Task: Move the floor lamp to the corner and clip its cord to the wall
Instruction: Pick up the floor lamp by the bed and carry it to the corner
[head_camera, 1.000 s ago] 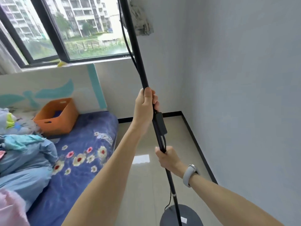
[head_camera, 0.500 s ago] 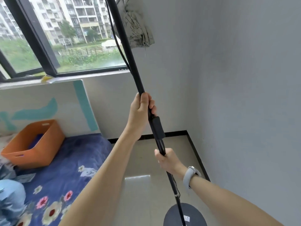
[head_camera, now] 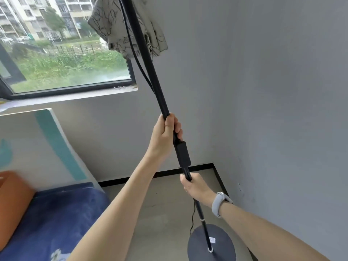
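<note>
A black floor lamp pole (head_camera: 150, 63) slants up through the middle of the view, its top out of frame. My left hand (head_camera: 165, 134) is wrapped around the pole just above a black switch box (head_camera: 183, 154). My right hand (head_camera: 196, 187), with a grey wristband, grips the pole lower down. The round dark base (head_camera: 211, 243) sits at the bottom; I cannot tell whether it touches the tiled floor. A black cord (head_camera: 134, 53) hangs alongside the pole and reappears thin near the base (head_camera: 193, 217). The room corner (head_camera: 213, 163) lies just beyond.
A patterned cloth (head_camera: 113, 25) hangs by the window (head_camera: 66, 53) behind the pole. A bed with a blue floral cover (head_camera: 56, 213), a white-and-teal headboard (head_camera: 37, 144) and an orange bin (head_camera: 13, 200) fills the left. Grey walls (head_camera: 282, 110) close the right.
The view has swung right and up toward the corner. The bed and orange bin have slid left. Both hands keep their grip on the pole, and the base shows more fully.
</note>
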`<state>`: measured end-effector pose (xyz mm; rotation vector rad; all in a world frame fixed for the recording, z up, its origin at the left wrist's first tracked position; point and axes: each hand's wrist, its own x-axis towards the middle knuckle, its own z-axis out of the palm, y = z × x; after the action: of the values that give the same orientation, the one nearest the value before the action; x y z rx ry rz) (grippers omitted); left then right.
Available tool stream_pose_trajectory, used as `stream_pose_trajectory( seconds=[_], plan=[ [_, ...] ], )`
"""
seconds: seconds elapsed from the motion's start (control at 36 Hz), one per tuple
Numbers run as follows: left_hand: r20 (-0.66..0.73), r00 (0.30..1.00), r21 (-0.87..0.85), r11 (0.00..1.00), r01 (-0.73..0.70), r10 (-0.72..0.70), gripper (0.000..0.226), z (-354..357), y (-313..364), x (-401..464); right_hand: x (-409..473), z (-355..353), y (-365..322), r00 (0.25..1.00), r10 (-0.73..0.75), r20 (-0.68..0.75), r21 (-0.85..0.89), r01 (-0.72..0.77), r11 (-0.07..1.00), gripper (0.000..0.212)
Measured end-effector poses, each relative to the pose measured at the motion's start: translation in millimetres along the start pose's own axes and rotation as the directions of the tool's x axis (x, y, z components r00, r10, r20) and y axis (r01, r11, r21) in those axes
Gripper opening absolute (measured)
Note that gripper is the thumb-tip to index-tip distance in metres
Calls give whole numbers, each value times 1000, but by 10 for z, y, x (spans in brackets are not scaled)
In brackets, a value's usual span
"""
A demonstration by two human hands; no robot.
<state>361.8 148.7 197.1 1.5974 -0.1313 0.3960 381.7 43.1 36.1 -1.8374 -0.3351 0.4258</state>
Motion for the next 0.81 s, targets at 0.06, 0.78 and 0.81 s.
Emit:
stream_pose_trajectory(
  seconds=[0.06,0.78,0.81],
  plan=[
    [21,1000,8,1000,12,-12,27,66,-176,250,263,-116,98,1000,23,-3,1,-23,1000,43],
    [193,978,281,959,24,-81,24,741,-2502,3103,3617,-1285,1284,976,216,-31,-75,-218,973,38],
    [200,975,284,958,34,-94,23,740,-2535,3118,3640,-1290,1306,978,208,-28,-84,-210,974,37]
  ],
)
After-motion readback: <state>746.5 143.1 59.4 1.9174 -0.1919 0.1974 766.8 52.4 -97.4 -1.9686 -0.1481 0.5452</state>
